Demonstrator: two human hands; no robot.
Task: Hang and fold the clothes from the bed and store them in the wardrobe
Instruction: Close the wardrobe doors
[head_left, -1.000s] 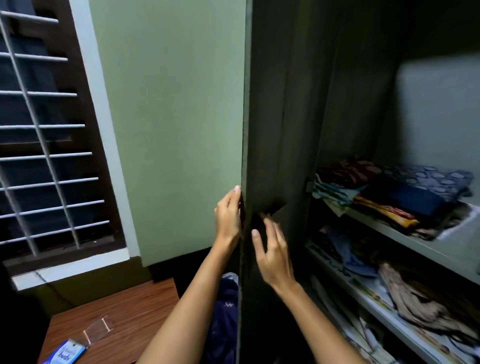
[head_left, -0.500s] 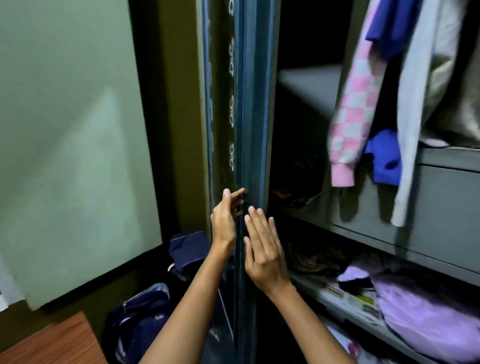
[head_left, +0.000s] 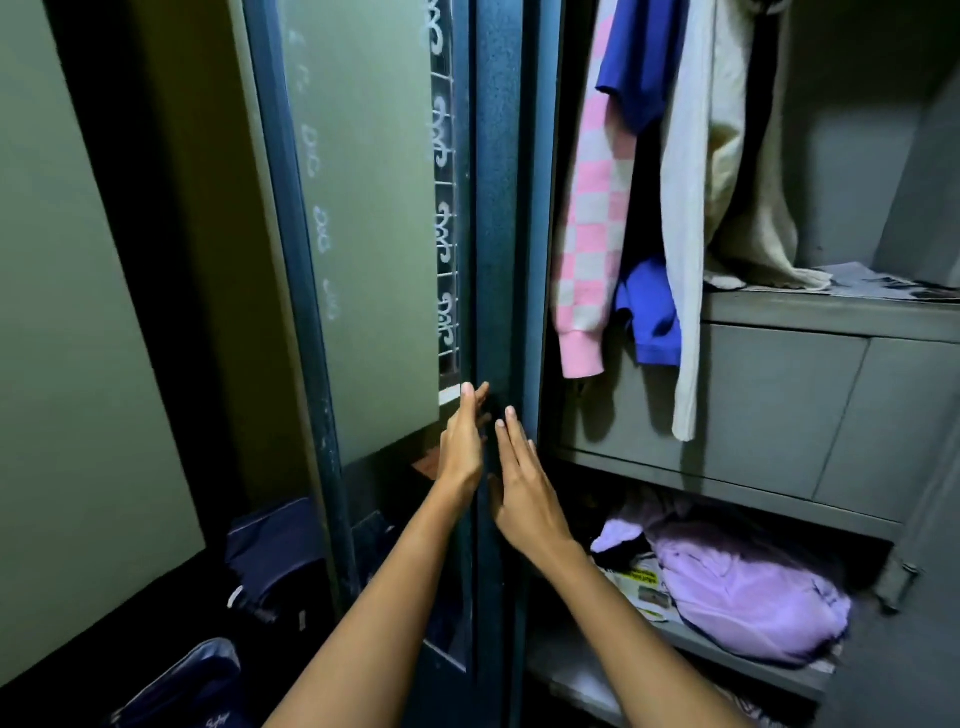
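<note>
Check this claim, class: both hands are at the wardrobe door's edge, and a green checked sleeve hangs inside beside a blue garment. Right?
Wrong colour: the head view shows the checked sleeve is pink and white, not green. The left hand and right hand are at the wardrobe door's edge, and the sleeve hangs beside a blue garment.

Both bare forearms outstretched, left hand (head_left: 461, 447) and right hand (head_left: 522, 491) side by side, fingers straight, palms facing.
</note>
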